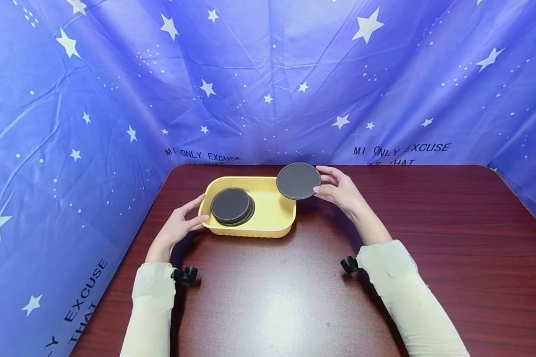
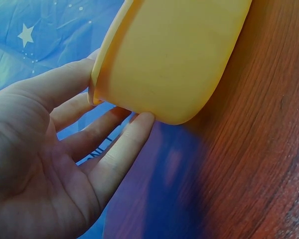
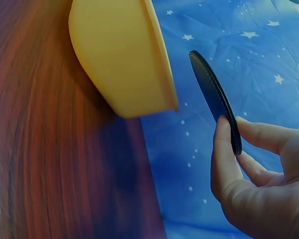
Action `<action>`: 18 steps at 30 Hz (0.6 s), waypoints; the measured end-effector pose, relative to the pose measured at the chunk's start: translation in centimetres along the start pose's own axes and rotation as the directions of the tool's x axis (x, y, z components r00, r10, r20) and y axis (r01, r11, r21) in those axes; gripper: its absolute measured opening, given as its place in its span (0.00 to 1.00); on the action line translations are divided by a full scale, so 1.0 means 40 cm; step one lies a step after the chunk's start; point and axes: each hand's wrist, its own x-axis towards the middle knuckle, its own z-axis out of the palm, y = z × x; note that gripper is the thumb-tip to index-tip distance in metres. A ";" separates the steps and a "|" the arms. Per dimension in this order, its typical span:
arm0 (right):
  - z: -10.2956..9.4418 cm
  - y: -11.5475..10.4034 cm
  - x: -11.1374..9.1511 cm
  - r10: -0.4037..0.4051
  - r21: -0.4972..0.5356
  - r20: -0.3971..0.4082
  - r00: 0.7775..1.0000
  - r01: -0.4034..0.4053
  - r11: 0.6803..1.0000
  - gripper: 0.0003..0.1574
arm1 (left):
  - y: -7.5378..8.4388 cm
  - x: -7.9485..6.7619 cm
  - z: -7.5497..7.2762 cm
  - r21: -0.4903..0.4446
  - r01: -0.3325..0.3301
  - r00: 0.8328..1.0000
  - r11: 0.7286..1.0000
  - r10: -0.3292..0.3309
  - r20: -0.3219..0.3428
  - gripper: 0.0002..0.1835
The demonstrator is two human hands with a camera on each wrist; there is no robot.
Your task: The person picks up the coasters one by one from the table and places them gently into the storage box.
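A yellow plastic storage box [image 1: 270, 210] with rounded corners stands on the table. My left hand [image 1: 177, 226] holds its left end, the thumb at the rim and the other fingers against the outer wall, as the left wrist view also shows. Inside the box, at the left, lies a stack of round dark coasters [image 1: 230, 204]. My right hand [image 1: 339, 191] pinches another round coaster [image 1: 298, 181] with a stitched edge by its right side. That coaster is raised, overlapping the box's far right corner in the head view. Its thin edge [image 3: 217, 92] shows beside the box in the right wrist view.
The dark red wooden table [image 1: 259, 292] extends to both sides and in front of the box. Blue cloth [image 1: 268, 74] with white stars hangs behind and at the sides. A black clamp-like mount [image 1: 350, 265] sits at the right wrist, another [image 1: 186, 274] at the left.
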 end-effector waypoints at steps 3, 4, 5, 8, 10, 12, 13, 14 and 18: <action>0.021 0.006 0.007 0.006 0.008 0.007 1.000 -0.006 1.000 0.44 | -0.001 -0.001 0.000 0.003 -0.003 1.000 1.000 0.003 -0.001 0.38; 0.028 0.008 0.010 0.010 0.012 0.010 1.000 -0.010 1.000 0.44 | -0.001 -0.001 0.000 0.005 -0.003 1.000 1.000 0.003 -0.002 0.38; 0.034 0.010 0.012 0.012 0.014 0.014 1.000 -0.012 1.000 0.44 | -0.002 0.000 0.001 0.007 -0.003 1.000 1.000 0.003 0.000 0.38; 0.054 0.017 0.018 0.020 0.018 0.022 1.000 -0.021 1.000 0.44 | -0.002 0.000 0.000 0.011 0.001 1.000 1.000 -0.001 -0.003 0.38; 0.067 0.021 0.021 0.023 0.018 0.027 0.999 -0.023 1.000 0.44 | -0.001 0.000 0.001 0.013 0.000 1.000 1.000 0.000 -0.003 0.38; 0.078 0.024 0.025 0.023 0.022 0.031 0.999 -0.024 0.999 0.44 | -0.001 0.000 0.001 0.012 -0.001 1.000 1.000 0.001 -0.005 0.38; 0.084 0.025 0.026 0.023 0.023 0.034 0.999 -0.024 0.999 0.44 | -0.001 0.000 0.001 0.013 -0.003 1.000 1.000 0.003 -0.006 0.38; 0.090 0.026 0.028 0.024 0.025 0.036 0.999 -0.025 0.999 0.44 | -0.001 0.000 0.001 0.013 -0.004 1.000 1.000 0.004 -0.007 0.38; 0.114 0.028 0.036 0.029 0.019 0.042 0.999 -0.030 0.999 0.43 | -0.001 -0.003 0.000 0.011 -0.004 1.000 1.000 0.004 -0.004 0.38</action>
